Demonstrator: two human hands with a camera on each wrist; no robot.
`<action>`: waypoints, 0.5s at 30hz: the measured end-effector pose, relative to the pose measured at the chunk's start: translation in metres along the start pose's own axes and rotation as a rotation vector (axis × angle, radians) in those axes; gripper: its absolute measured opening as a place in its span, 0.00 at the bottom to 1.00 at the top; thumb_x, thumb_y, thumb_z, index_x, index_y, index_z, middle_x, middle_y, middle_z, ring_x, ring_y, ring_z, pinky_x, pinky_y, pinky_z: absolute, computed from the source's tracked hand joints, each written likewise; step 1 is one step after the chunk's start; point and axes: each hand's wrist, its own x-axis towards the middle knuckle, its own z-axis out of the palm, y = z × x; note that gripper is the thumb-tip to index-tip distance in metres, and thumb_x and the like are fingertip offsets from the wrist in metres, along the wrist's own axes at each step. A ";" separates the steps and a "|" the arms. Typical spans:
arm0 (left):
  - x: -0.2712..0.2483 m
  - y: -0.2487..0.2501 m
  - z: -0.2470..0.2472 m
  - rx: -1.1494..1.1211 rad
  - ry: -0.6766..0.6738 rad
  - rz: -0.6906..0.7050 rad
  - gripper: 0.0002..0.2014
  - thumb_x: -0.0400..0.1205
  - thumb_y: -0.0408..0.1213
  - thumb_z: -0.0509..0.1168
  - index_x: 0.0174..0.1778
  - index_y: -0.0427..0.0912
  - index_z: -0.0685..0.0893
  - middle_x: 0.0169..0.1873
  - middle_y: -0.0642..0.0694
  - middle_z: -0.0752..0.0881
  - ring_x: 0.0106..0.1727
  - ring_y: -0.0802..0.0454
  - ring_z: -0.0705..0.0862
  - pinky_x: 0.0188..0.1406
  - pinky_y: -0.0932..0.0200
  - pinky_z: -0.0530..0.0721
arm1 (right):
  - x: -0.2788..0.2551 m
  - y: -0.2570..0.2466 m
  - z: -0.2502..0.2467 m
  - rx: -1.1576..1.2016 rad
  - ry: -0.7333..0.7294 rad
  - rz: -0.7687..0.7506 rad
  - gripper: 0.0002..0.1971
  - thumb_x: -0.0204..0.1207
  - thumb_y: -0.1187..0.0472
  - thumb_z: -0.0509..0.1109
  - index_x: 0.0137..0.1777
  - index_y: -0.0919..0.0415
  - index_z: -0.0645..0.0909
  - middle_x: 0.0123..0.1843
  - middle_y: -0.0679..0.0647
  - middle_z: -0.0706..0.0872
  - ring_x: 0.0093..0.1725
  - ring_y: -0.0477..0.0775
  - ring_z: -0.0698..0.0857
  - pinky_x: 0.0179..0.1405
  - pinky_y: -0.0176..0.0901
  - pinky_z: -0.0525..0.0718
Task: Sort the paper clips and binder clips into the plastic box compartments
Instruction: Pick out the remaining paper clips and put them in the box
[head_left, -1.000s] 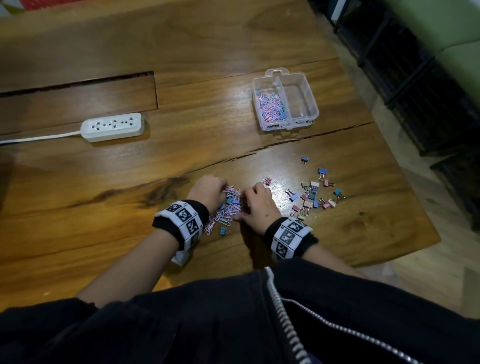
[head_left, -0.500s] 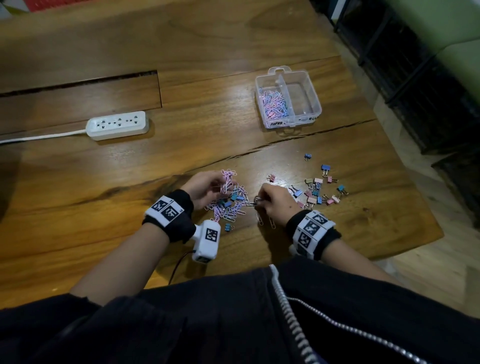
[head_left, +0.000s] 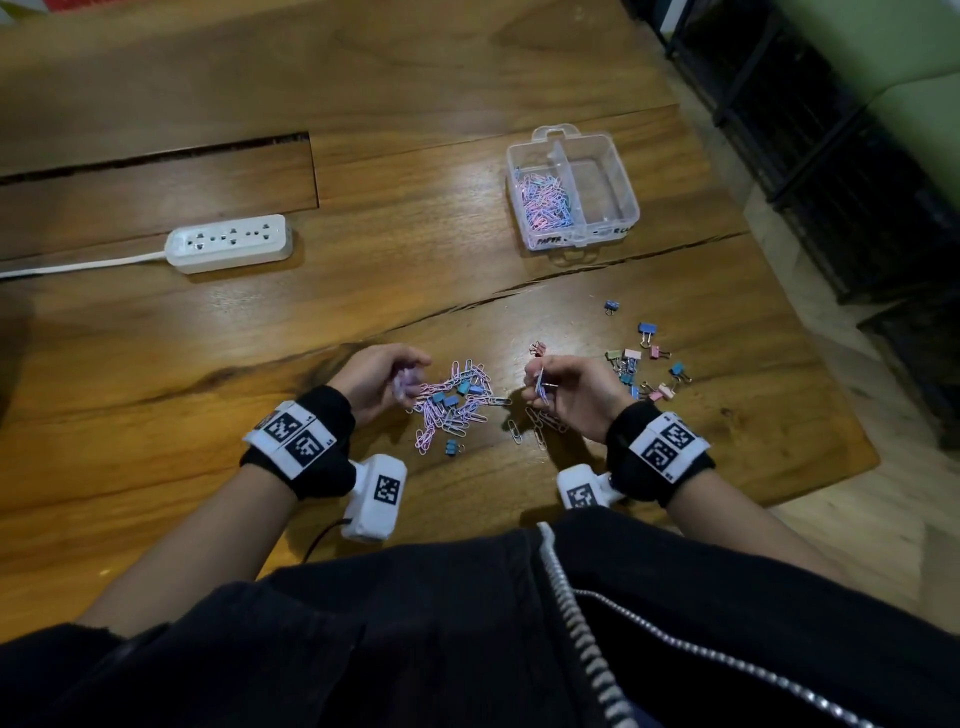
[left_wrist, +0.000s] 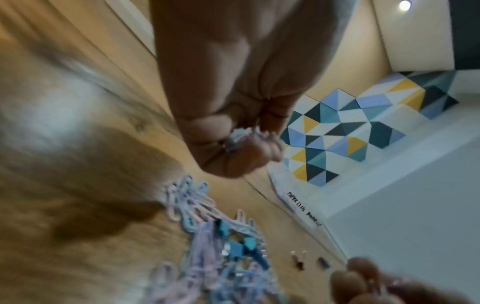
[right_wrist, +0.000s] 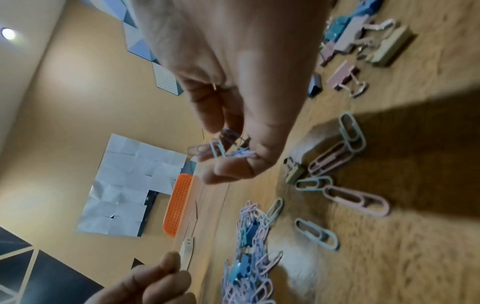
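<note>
A heap of pastel paper clips (head_left: 457, 402) mixed with a few blue binder clips (head_left: 451, 400) lies on the wooden table between my hands. My left hand (head_left: 400, 382) is raised just left of the heap and grips a small bunch of paper clips (left_wrist: 240, 137). My right hand (head_left: 545, 384) hovers right of the heap and pinches a few paper clips (right_wrist: 221, 147). More binder clips (head_left: 644, 364) are scattered to the right. The clear plastic box (head_left: 621, 171) stands further back, with paper clips (head_left: 545, 200) in its left compartment; the right compartment looks bare.
A white power strip (head_left: 228, 241) with its cord lies at the left back. Loose paper clips (head_left: 535, 428) lie near my right wrist. The table's right edge (head_left: 831, 374) drops to the floor. A dark crack (head_left: 571, 273) runs across the wood in front of the box.
Both hands have lifted off the heap and moved apart, each coming up with paper clips in its fingers. The wrists have turned outward.
</note>
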 end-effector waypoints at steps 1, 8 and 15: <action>0.000 -0.003 -0.003 0.101 0.070 0.021 0.13 0.86 0.36 0.50 0.36 0.40 0.73 0.23 0.49 0.70 0.16 0.59 0.70 0.15 0.66 0.68 | 0.001 0.001 0.001 0.015 0.000 0.015 0.14 0.80 0.64 0.49 0.37 0.64 0.73 0.36 0.56 0.76 0.31 0.50 0.76 0.26 0.33 0.76; -0.007 -0.032 -0.018 1.125 0.242 0.208 0.19 0.74 0.53 0.68 0.55 0.46 0.77 0.47 0.48 0.80 0.47 0.51 0.76 0.45 0.57 0.75 | 0.017 0.020 0.030 -0.943 0.084 -0.188 0.12 0.82 0.64 0.52 0.40 0.58 0.74 0.47 0.53 0.81 0.46 0.51 0.78 0.45 0.41 0.74; 0.000 -0.024 0.008 1.404 0.212 0.291 0.17 0.76 0.53 0.66 0.61 0.55 0.81 0.51 0.49 0.87 0.47 0.53 0.80 0.41 0.62 0.77 | 0.031 0.026 0.052 -1.485 0.113 -0.365 0.10 0.75 0.57 0.67 0.55 0.57 0.78 0.53 0.55 0.84 0.45 0.51 0.77 0.40 0.40 0.72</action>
